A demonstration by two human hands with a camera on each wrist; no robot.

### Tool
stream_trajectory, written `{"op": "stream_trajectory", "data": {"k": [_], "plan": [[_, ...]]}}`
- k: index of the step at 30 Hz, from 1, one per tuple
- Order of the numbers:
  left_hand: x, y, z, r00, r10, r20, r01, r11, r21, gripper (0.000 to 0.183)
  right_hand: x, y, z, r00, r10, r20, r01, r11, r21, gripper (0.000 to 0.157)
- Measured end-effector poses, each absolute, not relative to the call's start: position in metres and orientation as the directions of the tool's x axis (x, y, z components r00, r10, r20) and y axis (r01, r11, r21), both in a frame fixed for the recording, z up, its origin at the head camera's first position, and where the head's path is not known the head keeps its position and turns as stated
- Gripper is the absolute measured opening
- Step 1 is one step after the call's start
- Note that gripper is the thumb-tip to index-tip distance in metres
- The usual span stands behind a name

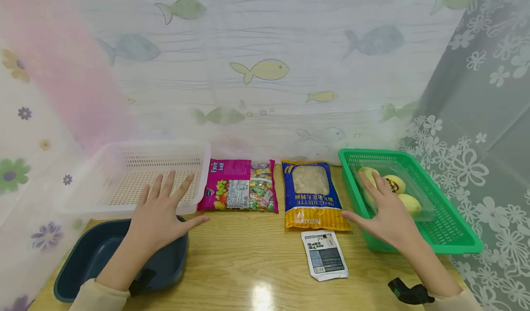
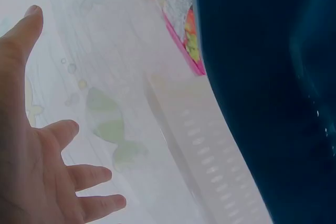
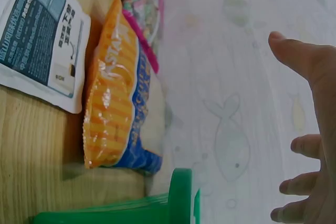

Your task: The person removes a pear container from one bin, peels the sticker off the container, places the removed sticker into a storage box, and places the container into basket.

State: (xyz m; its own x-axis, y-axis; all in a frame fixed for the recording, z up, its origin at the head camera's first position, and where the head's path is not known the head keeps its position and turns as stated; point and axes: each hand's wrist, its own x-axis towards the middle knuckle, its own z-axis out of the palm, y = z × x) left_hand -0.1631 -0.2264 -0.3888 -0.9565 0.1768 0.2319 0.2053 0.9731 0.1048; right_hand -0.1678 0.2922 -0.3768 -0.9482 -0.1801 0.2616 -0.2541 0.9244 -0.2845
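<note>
tub [image 1: 91, 260]: is sitting at the left of the table [image 1: 240, 246], on the near side of the white basket [image 1: 128, 182].
left hand [image 1: 157, 219]: is hovering above the tub, fingers standing apart, thumb pointing inward.
green basket [image 1: 447, 230]: is standing at the right, bearing fruit [image 1: 410, 204] in a clear tray [image 1: 428, 212].
right hand [image 1: 387, 212]: is hovering above the green basket, partly covering the fruit, fingers standing apart.
sweets bag [image 1: 240, 187]: is lying between the white basket and the pasta bag [image 1: 312, 196].
pouch [image 1: 325, 256]: is lying just nearer than the pasta bag.
</note>
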Motion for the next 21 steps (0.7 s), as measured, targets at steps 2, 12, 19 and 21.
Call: {"op": "stream_trajectory", "data": {"k": [2, 12, 19, 21], "plan": [[-0.161, -0.224, -0.389, -0.958, 0.172, 0.23, 0.205, 0.97, 0.13, 0.11, -0.165, 0.294, -0.377, -0.951, -0.16, 0.263, -0.241, 0.917, -0.317, 0.11], [-0.153, -0.201, -0.398, -0.956, 0.171, 0.24, 0.231, 0.94, 0.25, 0.11, -0.159, 0.308, -0.384, -0.953, -0.1, 0.287, -0.214, 0.892, -0.399, 0.106], [-0.152, -0.181, -0.411, -0.938, 0.152, 0.31, 0.257, 0.907, 0.334, 0.106, -0.155, 0.321, -0.389, -0.958, -0.063, 0.281, -0.183, 0.887, -0.424, 0.102], [-0.153, -0.175, -0.414, -0.938, 0.146, 0.314, 0.259, 0.897, 0.357, 0.105, -0.154, 0.325, -0.391, -0.959, -0.043, 0.28, -0.167, 0.885, -0.434, 0.101]]}}
